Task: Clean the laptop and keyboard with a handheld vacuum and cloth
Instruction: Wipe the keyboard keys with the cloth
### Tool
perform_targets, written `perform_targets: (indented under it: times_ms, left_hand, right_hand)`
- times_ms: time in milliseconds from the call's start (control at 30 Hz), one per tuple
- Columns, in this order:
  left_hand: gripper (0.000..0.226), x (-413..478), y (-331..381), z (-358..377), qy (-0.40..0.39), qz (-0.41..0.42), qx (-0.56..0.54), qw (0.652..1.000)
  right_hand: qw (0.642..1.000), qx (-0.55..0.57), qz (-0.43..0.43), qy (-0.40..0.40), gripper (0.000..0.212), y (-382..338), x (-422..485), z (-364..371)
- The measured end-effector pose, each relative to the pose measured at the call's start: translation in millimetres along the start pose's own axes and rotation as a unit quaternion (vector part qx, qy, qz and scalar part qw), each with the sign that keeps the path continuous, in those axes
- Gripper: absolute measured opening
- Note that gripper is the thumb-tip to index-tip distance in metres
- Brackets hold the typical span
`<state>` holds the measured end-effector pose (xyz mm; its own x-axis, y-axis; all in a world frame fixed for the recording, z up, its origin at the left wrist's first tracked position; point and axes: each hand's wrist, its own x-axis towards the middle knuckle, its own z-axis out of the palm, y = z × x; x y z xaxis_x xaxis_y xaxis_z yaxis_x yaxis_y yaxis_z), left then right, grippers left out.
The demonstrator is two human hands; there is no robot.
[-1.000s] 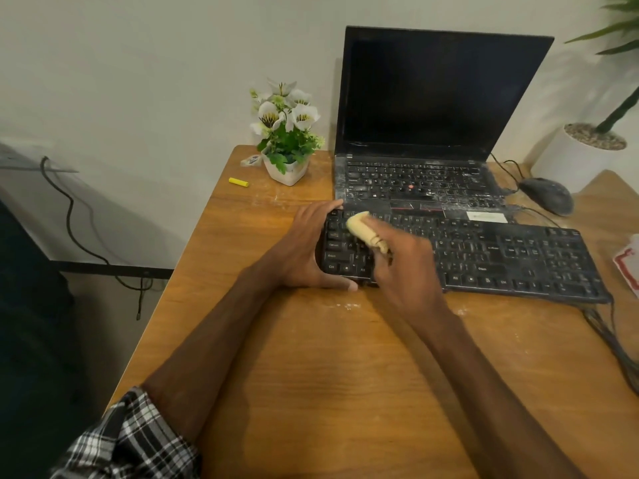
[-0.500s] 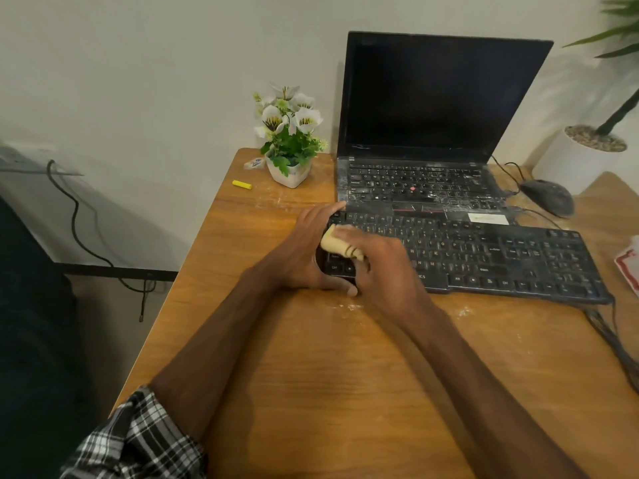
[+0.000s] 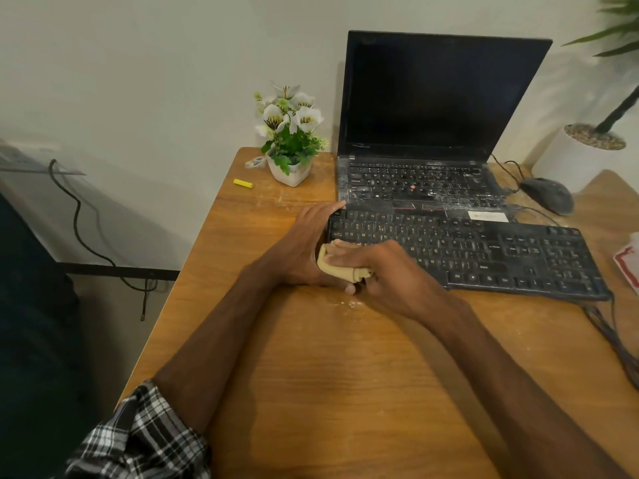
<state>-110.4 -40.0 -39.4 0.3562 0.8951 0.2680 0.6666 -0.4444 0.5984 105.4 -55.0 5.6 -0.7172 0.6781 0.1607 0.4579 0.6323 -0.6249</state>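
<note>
A black external keyboard (image 3: 484, 252) lies across the wooden desk, dusted with white powder. Behind it stands an open black laptop (image 3: 428, 133) with a dark screen and dusty keys. My left hand (image 3: 304, 247) grips the keyboard's left end, fingers over its far corner, thumb at its near edge. My right hand (image 3: 383, 271) holds a folded beige cloth (image 3: 333, 266) and presses it on the keyboard's near-left corner. No vacuum is in view.
A small white pot of flowers (image 3: 290, 140) stands left of the laptop, with a yellow stick (image 3: 243, 183) near the desk's left edge. A black mouse (image 3: 546, 195) and cables lie at the right. A large potted plant (image 3: 587, 150) stands beyond. White powder specks (image 3: 349, 303) dot the desk (image 3: 345, 392).
My right hand has drawn the cloth leftward and toward me across the keyboard, from its upper left keys to its near-left corner. My left hand has kept its hold.
</note>
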Motion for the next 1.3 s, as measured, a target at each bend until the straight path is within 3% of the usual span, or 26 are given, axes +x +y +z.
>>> perform_targets:
  times_ms: [200, 333, 500, 633, 933, 1100, 1300]
  left_hand:
    - [0.143, 0, 3, -2, -0.010, -0.017, 0.017, 1.000]
    - [0.142, 0, 5, -3, -0.013, -0.028, 0.015, 0.999]
    - [0.144, 0, 8, -5, -0.022, -0.040, 0.009, 0.999]
    - [0.144, 0, 7, -6, -0.019, -0.033, 0.007, 0.999]
    - [0.145, 0, 9, -5, -0.027, -0.058, 0.019, 0.998]
    - [0.142, 1, 10, -6, -0.030, -0.061, 0.014, 0.998]
    - [0.143, 0, 12, -5, -0.030, -0.067, 0.017, 0.997]
  right_hand:
    - [0.998, 0.042, 0.016, -0.049, 0.051, 11, -21, -35]
    - [0.996, 0.012, 0.038, -0.077, 0.048, 13, -27, -51]
    - [0.998, -0.021, 0.002, 0.055, 0.061, -1, 0, -27]
    - [1.000, 0.014, -0.019, 0.008, 0.054, 6, 5, -3]
    - [0.998, 0.036, 0.038, 0.032, 0.055, 31, -35, -34]
    - [0.994, 0.042, 0.084, 0.063, 0.064, 48, -67, -63]
    - [0.978, -0.020, 0.151, 0.143, 0.059, 56, -86, -86]
